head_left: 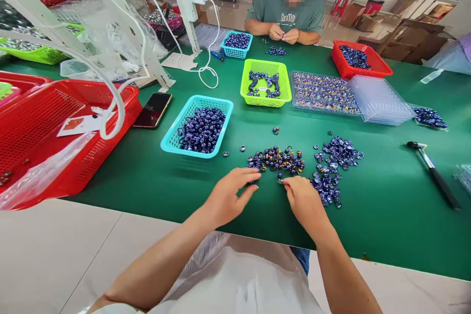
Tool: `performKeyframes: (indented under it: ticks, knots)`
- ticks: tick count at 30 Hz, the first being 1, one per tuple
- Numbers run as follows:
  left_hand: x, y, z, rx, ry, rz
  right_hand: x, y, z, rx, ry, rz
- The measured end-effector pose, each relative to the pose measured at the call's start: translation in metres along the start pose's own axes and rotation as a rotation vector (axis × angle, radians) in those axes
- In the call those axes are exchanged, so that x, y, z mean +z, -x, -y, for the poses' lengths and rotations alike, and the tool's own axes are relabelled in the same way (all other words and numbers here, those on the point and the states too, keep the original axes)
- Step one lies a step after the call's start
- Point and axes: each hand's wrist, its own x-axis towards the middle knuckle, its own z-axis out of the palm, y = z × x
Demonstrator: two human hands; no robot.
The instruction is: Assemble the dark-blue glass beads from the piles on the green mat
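Note:
On the green table, my left hand (231,198) hovers at the near left edge of a pile of dark blue ring-like pieces with orange glints (281,159). Its thumb and fingers are apart, with nothing held between them. My right hand (304,201) has its fingertips together at a small shiny dark piece (280,180), just on the near side of that pile. Beside the right hand lie loose dark blue round cap-like pieces (340,152). To the left stands a light blue basket (171,143) filled with dark blue ring-like pieces.
A green basket (267,101), a clear tray of rounded pieces (324,92) and stacked clear trays (382,100) stand farther back. A hammer (436,174) lies right; a phone (153,109) and red basket (95,157) are left. A co-worker (283,5) sits opposite, hands together.

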Motion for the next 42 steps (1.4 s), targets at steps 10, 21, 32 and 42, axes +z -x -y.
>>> performKeyframes:
  ticks: [10, 21, 32, 42]
  knots:
    - [0.031, 0.010, -0.009, -0.193, 0.150, 0.278, 0.007, 0.028, 0.030, 0.355, -0.883, -0.063]
    - [0.038, 0.014, -0.018, -0.417, 0.398, 0.177, -0.001, 0.039, 0.047, 0.209, -0.948, -0.148]
    - [0.031, 0.010, -0.023, -0.603, 0.655, 0.209, -0.011, 0.041, 0.043, 0.096, -0.716, -0.209]
    - [0.025, 0.003, -0.022, -0.967, 1.091, 0.453, -0.010, 0.032, 0.045, -0.219, -0.574, -0.281]
